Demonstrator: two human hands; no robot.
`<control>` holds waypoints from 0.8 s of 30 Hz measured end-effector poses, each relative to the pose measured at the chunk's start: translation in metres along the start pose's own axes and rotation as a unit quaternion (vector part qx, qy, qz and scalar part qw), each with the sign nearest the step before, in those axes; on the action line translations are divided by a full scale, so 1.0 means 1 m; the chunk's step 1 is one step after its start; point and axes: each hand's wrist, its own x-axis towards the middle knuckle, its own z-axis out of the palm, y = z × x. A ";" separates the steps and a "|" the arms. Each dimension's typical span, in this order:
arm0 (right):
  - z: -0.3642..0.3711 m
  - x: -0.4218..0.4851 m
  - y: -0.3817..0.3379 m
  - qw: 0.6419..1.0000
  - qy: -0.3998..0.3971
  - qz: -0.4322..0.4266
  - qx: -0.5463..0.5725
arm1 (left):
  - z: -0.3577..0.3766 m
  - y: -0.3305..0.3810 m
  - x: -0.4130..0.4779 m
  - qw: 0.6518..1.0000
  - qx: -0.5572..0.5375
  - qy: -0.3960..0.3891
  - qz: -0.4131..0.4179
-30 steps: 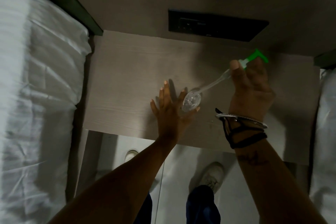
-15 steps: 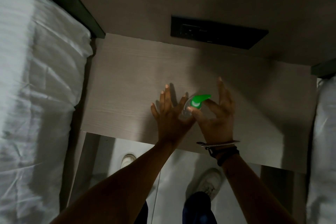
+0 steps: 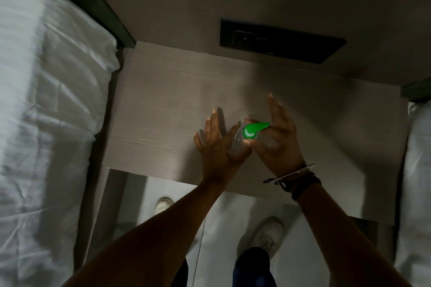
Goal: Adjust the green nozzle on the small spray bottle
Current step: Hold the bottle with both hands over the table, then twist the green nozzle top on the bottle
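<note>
Holds small spray bottle (image 3: 237, 142) between both hands.
Braces its clear body with straight-fingered left hand (image 3: 215, 147); pinches green nozzle (image 3: 254, 130) in right hand (image 3: 278, 145), remaining fingers splayed.

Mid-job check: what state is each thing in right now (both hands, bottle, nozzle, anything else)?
small spray bottle: clear, upright, nozzle fitted on top.
green nozzle: on the bottle, spout pointing right; tightness cannot be told.
left hand: open flat, pressed against the bottle's side.
right hand: thumb and forefinger pinch the nozzle.
wall socket panel: nothing visibly plugged in.
</note>
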 end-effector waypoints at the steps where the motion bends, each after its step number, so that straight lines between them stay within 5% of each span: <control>1: 0.001 0.001 -0.001 1.000 0.011 0.007 -0.005 | 0.000 0.000 0.000 1.000 -0.001 0.003 0.002; 4: 0.006 0.001 -0.003 0.997 0.053 0.038 -0.042 | 0.002 -0.001 0.000 1.000 -0.016 0.017 0.014; 10: 0.006 -0.005 -0.005 0.998 -0.040 0.033 -0.018 | 0.007 -0.005 0.002 1.000 -0.011 0.022 0.013; 16: 0.006 0.001 -0.004 0.998 0.040 0.011 -0.043 | 0.003 -0.002 0.002 1.000 -0.017 0.012 0.014; 19: 0.014 0.001 -0.006 0.997 -0.028 0.057 -0.037 | 0.000 -0.006 0.002 0.999 -0.030 0.020 0.039; 24: 0.007 -0.003 -0.002 0.998 -0.060 -0.002 -0.026 | -0.004 -0.006 0.006 0.999 -0.027 -0.005 0.042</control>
